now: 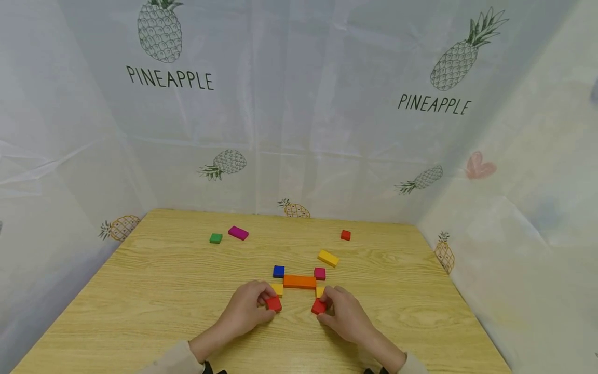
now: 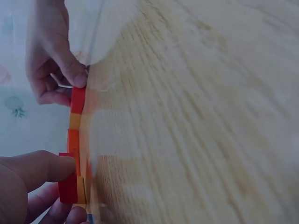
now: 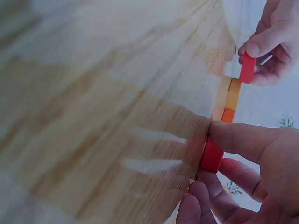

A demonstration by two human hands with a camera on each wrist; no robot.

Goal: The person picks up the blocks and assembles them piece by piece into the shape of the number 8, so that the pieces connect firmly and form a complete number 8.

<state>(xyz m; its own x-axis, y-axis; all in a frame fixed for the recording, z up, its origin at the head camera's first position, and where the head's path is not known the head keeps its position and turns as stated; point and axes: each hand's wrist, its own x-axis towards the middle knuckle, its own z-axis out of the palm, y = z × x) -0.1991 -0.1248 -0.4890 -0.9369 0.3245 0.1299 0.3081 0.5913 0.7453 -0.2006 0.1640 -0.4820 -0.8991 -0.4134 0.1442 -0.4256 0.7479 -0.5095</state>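
My left hand (image 1: 249, 307) pinches a red block (image 1: 274, 304) between thumb and fingers, just in front of a yellow block (image 1: 278, 289). A second red block (image 1: 319, 306) is pinched by my right hand (image 1: 344, 315), close to another yellow block (image 1: 320, 292) partly hidden by the fingers. Between the yellow blocks lies a long orange block (image 1: 300, 282). A blue block (image 1: 279, 271) sits at its far left corner and a crimson block (image 1: 320, 274) at its far right. In the left wrist view, the left hand's red block (image 2: 68, 182) overlaps the orange and yellow ones.
Farther back on the wooden table (image 1: 154, 280) lie a green block (image 1: 216, 238), a purple block (image 1: 238, 232), a long yellow block (image 1: 328, 258) and a small red block (image 1: 345, 235). Pineapple-printed cloth (image 1: 299, 104) hangs behind the table and along both sides.
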